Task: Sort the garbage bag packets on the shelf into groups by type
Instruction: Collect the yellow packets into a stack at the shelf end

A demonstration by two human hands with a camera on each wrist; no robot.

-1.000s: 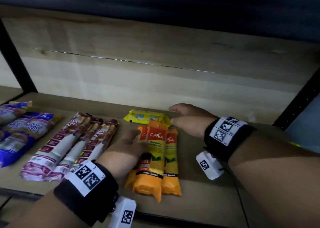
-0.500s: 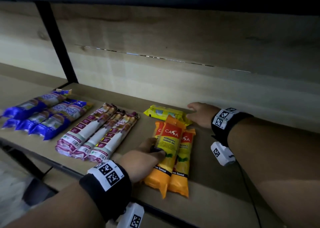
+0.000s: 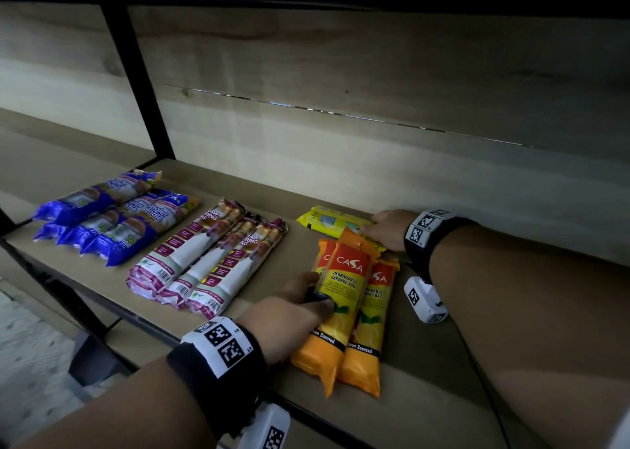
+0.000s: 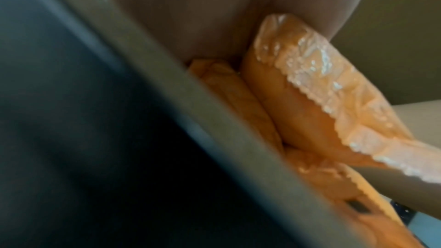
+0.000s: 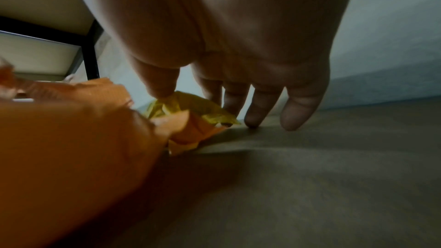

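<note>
Head view: a wooden shelf (image 3: 259,274) with garbage bag packets laid out in groups from left to right.
Far left: three blue packets (image 3: 112,215) side by side, near the shelf's black upright post (image 3: 136,80).
Middle: three white-and-maroon drawstring packets (image 3: 208,264), edges touching, angled toward the back wall.
Right: three orange Casa packets (image 3: 351,298), the top one lying over the two below it.
Behind them: a single yellow packet (image 3: 327,221) lying crosswise, its right end tucked under the orange tops.
Left hand (image 3: 293,315): at the left edge of the orange stack, thumb on the top packet's face, fingers curled round the side, so it grips the pile.
Left wrist view: the crimped orange ends (image 4: 329,90) sit right against the palm.
Right hand (image 3: 388,228): at the yellow packet's right end.
Right wrist view: thumb (image 5: 160,82) and forefinger pinch the yellow wrapper's corner (image 5: 190,107), while the other fingers (image 5: 298,112) reach straight down to the board.
</note>
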